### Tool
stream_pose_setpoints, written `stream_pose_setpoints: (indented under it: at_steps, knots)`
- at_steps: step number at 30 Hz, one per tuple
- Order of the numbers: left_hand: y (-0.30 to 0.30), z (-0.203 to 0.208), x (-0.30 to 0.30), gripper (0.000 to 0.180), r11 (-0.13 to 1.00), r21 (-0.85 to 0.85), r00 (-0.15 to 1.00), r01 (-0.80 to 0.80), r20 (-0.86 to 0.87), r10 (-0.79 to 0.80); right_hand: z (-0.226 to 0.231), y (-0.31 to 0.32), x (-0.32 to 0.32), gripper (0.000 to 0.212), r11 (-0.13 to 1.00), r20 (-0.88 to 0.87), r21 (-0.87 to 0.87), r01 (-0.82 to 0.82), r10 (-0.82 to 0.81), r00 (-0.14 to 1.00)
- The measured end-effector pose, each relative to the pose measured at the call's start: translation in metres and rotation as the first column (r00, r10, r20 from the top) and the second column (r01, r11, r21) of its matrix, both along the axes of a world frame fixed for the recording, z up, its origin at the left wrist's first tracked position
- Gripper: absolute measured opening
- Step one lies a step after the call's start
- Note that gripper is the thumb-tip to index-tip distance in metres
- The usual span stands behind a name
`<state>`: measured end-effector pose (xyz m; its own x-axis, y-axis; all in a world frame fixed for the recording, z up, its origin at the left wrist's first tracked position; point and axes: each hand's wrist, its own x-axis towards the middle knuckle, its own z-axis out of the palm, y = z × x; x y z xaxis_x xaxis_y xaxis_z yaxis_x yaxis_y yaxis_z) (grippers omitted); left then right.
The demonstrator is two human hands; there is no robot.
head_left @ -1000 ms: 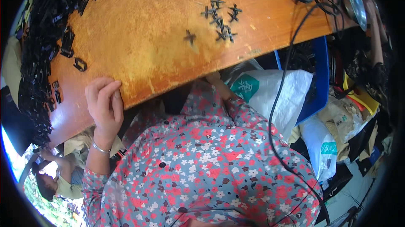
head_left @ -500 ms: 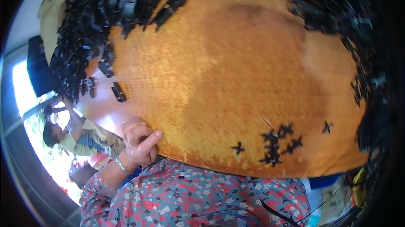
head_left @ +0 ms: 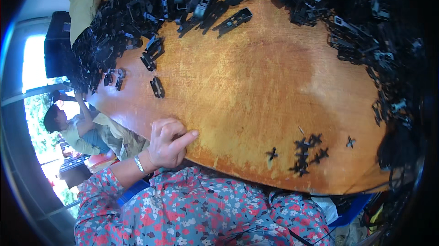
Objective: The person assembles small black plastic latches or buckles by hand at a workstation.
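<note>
My left hand (head_left: 170,144) rests at the near left edge of the wooden tabletop (head_left: 228,90). Its fingers are curled in, with one digit pointing out to the right; no object shows in it. A bracelet circles the wrist. Nearest to this hand on the wood lies a single black clip-like part (head_left: 157,87). To its right, near the front edge, several small black cross-shaped pieces (head_left: 302,157) lie in a loose cluster. Single crosses lie to the left (head_left: 272,154) and right (head_left: 350,142) of the cluster. My right hand is out of sight.
Heaps of black clip-like parts (head_left: 123,31) line the far and left sides of the table, and more (head_left: 356,40) cover the right. Beyond the left edge another person (head_left: 75,125) sits. A blue bin (head_left: 352,211) shows below the front right edge.
The view has shifted, so the table's parts and my left hand appear farther right and slightly higher. My left hand stays curled at the edge. The crosses keep their arrangement.
</note>
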<state>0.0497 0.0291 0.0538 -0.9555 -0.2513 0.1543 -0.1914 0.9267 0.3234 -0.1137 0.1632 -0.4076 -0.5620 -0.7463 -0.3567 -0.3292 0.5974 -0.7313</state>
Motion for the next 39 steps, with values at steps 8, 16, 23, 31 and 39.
stream_pose_setpoints:
  at_steps: [8, 16, 23, 31, 39]
  knots:
    - [-0.013, -0.025, -0.025, 0.044, 0.993, -0.084, 0.997, -0.083, -0.014, 0.082, 0.021, 0.031, -0.081, 0.022, 0.991, -0.17, -0.063, 0.118, -0.127, 0.977]
    - [-0.046, -0.067, -0.048, 0.04, 0.997, -0.03, 0.957, -0.065, -0.285, 0.054, 0.082, 0.081, -0.128, 0.015, 0.921, 0.25, -0.093, 0.378, -0.346, 0.904]
    - [0.013, -0.087, -0.034, 0.035, 0.806, 0.59, 0.912, 0.047, -0.355, 0.206, 0.321, 0.097, -0.06, 0.008, 0.84, 0.225, -0.513, 0.178, -0.069, 0.972]
    - [0.056, -0.092, -0.002, 0.038, 0.231, 0.969, 0.911, -0.084, -0.019, 0.412, 0.37, 0.02, -0.003, 0.011, 0.713, 0.035, -0.661, -0.236, 0.344, 0.938]
    - [-0.041, -0.084, 0.187, 0.038, 0.473, 0.627, 0.361, -0.619, -0.307, 0.88, 0.426, -0.035, -0.149, 0.011, 0.811, -0.395, -0.583, -0.05, -0.228, 0.89]
